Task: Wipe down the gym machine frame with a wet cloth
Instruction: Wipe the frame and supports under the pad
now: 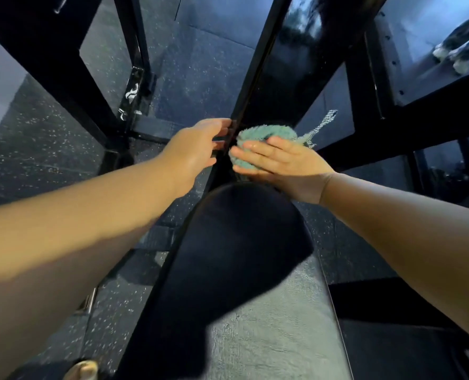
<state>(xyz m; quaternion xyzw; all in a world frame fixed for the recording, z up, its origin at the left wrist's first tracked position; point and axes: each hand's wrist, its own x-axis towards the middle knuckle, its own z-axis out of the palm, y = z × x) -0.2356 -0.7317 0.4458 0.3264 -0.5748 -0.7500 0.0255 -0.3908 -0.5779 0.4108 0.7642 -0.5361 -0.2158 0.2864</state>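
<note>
A bunched teal cloth (266,134) lies against the black upright post (280,78) of the gym machine frame, just beyond the end of the padded bench (244,242). My right hand (285,165) presses the cloth onto the post with straight fingers laid flat over it. A frayed corner of the cloth sticks out to the upper right. My left hand (195,149) reaches to the left edge of the same post, its fingertips touching the edge with fingers nearly straight.
Black frame beams (49,64) slant on the left and right (392,124). A speckled rubber floor (195,78) lies below. Another person's shoes (453,58) stand at the upper right. My own foot (84,370) shows at the bottom left.
</note>
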